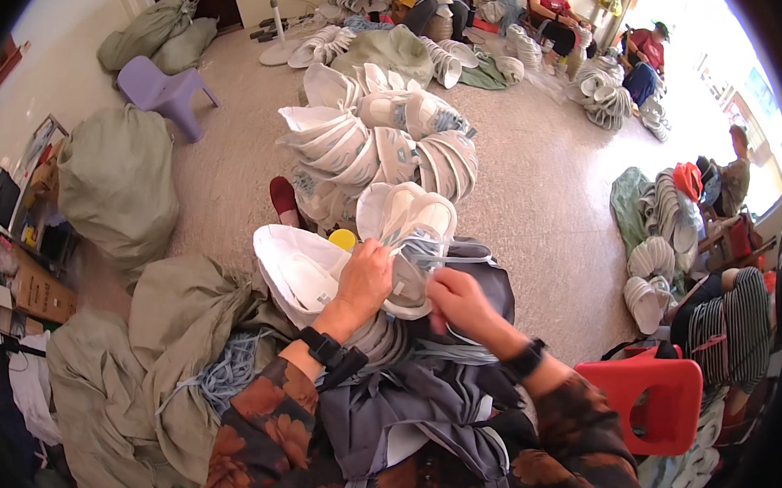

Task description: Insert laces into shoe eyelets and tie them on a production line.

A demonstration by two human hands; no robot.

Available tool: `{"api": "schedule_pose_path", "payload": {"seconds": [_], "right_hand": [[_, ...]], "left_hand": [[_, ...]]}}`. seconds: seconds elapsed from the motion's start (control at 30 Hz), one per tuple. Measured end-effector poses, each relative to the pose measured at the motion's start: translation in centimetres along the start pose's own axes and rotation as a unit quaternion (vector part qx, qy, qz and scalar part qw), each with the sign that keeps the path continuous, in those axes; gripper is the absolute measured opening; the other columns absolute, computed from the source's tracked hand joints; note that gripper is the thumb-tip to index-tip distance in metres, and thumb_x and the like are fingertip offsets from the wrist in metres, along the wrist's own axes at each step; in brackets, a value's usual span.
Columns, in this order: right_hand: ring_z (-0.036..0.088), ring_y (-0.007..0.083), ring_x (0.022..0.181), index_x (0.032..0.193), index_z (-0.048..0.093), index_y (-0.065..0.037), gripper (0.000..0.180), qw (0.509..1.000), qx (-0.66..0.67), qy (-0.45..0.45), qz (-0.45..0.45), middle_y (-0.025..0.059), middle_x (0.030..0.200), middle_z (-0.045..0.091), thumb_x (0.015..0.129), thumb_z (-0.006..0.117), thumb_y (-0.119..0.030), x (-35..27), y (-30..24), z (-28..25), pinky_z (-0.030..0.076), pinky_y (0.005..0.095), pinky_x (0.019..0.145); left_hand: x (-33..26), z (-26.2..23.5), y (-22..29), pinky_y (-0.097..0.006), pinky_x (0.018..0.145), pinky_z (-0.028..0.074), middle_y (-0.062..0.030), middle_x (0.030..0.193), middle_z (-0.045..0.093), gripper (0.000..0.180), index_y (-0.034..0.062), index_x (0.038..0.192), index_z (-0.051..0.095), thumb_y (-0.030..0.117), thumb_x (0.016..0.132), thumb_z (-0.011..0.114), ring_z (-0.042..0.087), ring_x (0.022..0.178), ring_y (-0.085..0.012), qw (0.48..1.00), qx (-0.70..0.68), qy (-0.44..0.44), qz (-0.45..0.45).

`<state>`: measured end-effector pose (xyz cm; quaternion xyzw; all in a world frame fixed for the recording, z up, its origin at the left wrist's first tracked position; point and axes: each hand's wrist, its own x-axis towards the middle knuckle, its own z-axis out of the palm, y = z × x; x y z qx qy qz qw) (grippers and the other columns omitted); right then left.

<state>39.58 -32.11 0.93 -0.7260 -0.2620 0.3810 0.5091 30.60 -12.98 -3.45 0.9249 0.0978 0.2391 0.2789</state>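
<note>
A white and grey shoe upper (418, 219) rests over my lap, its pale blue-grey shoelace (453, 259) strung across the eyelets. Closed around its left edge is my left hand (366, 278). My right hand (461, 301) is pinched just right of the upper, with the lace running toward it; the fingertips are slightly blurred. Under my left wrist lies a stack of white uppers (294, 269). A bundle of loose blue-grey laces (226, 373) sits left of my left forearm. Grey cloth (416, 409) covers my lap.
Long nested rows of uppers (379, 152) stand on the floor ahead. Large green-grey sacks (114, 188) and a purple chair (161, 92) are at left. A red plastic stool (683, 405) stands at right. Several people (644, 58) sit among piles of uppers farther off.
</note>
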Motion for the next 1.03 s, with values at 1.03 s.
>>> {"api": "schedule_pose_path", "payload": {"seconds": [1.03], "right_hand": [[0.068,0.0366,0.084,0.101,0.061,-0.004,0.011,0.972,-0.130,0.011,-0.193,0.0190,0.088,0.067,0.092,0.065,-0.009,-2.0,3.8,-0.5,0.053,0.0436,0.074]], "left_hand": [[4.8,-2.8,-0.9,-0.036,0.081,0.054,-0.0149,0.102,0.062,0.028,0.0055,0.114,0.066,0.009,0.087,0.069,0.067,0.092,-0.0245,0.961,-0.083,-0.264,0.003]]}}
